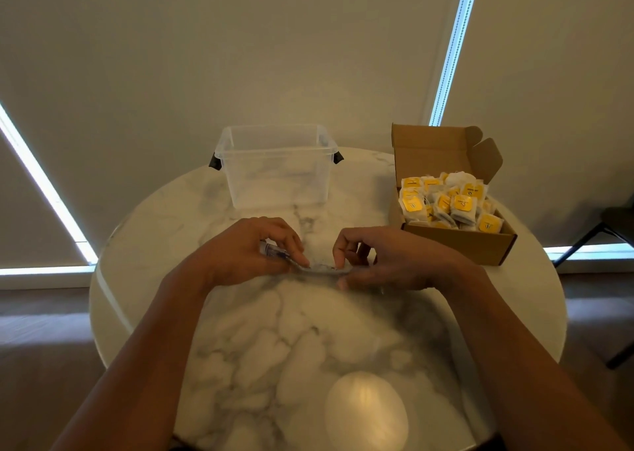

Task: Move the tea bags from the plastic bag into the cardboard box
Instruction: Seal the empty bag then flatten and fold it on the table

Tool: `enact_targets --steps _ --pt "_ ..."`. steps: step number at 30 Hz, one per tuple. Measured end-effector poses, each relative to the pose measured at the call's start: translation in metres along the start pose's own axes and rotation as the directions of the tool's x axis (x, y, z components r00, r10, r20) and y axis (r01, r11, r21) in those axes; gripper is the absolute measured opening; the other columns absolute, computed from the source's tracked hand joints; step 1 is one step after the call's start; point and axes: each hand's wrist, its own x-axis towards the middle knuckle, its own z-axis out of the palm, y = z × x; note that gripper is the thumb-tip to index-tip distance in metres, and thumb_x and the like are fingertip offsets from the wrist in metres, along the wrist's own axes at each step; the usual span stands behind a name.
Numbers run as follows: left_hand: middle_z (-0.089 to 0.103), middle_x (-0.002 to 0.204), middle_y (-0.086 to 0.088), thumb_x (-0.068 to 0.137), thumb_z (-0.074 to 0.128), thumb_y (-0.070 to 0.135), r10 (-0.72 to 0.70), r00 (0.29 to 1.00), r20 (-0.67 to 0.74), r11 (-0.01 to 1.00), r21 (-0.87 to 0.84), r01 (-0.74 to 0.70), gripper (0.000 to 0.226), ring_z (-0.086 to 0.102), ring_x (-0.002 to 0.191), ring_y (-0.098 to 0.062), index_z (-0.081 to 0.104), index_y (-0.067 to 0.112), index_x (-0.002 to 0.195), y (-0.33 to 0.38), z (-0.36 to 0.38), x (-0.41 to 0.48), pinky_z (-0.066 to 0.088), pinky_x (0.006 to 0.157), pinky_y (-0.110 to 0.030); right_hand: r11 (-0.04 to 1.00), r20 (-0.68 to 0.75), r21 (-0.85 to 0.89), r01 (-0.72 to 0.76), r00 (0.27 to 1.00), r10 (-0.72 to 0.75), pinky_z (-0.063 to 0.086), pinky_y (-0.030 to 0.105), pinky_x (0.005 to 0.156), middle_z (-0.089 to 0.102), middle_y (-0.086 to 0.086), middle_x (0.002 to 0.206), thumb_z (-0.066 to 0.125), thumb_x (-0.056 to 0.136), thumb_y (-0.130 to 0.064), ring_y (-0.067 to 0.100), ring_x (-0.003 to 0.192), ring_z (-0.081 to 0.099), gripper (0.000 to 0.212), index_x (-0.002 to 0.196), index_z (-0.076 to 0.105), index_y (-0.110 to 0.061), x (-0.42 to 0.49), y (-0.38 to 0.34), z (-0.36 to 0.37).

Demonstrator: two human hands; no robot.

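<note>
progress: looks basically done, tea bags point(446, 203) piled in the cardboard box point(459, 244) on the worktop's point(308, 330) right
plastic bag point(319, 269): flat, seems empty tbh
left hand point(247, 255): pinching the bag's left end
right hand point(387, 261): pinching its right end
left to do: probably nothing but ditching the bag

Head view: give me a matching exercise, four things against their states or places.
Things:
1. plastic bag
2. tea bags
3. clear tub
4. cardboard box

States or places:
A. lid flap standing open
B. pinched by left hand and right hand
C. looks empty, far middle of the table
D. piled up, yellow labels showing, inside the box

Pairs: 1-B; 2-D; 3-C; 4-A
</note>
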Motion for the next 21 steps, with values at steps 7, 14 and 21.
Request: enact_targets --steps 7,14,21 --pt "0.075 0.117 0.014 0.086 0.091 0.021 -0.036 0.998 0.058 0.998 0.047 0.034 0.023 0.071 0.112 -0.008 0.088 0.043 0.094 0.000 -0.002 0.000 0.056 0.103 -0.036 1.000 0.020 -0.002 -0.002 1.000 0.002 0.057 0.029 0.091 0.061 -0.019 0.113 0.082 0.085 -0.054 0.005 0.104 0.061 0.020 0.102 0.075 -0.046 -0.002 -0.002 0.000" --pt "0.076 0.110 0.018 0.081 0.086 0.061 -0.069 0.998 -0.007 0.992 0.110 0.069 0.024 0.070 0.106 -0.004 0.085 0.038 0.088 0.002 0.006 0.004 0.050 0.088 -0.026 0.997 0.014 -0.001 -0.082 0.997 0.082 0.059 0.030 0.088 0.065 -0.017 0.115 0.084 0.086 -0.047 0.009 0.103 0.065 0.043 0.119 0.058 -0.042 0.001 0.002 -0.001" --pt "0.074 0.111 0.016 0.081 0.093 0.046 -0.074 0.995 0.072 0.991 0.115 0.065 0.040 0.066 0.100 -0.005 0.073 0.046 0.116 0.000 0.009 0.008 0.048 0.079 -0.014 0.996 0.003 -0.007 -0.090 0.996 0.090 0.059 0.033 0.092 0.075 -0.012 0.109 0.082 0.089 -0.038 0.007 0.098 0.070 0.035 0.123 0.073 -0.032 0.002 0.005 -0.003"
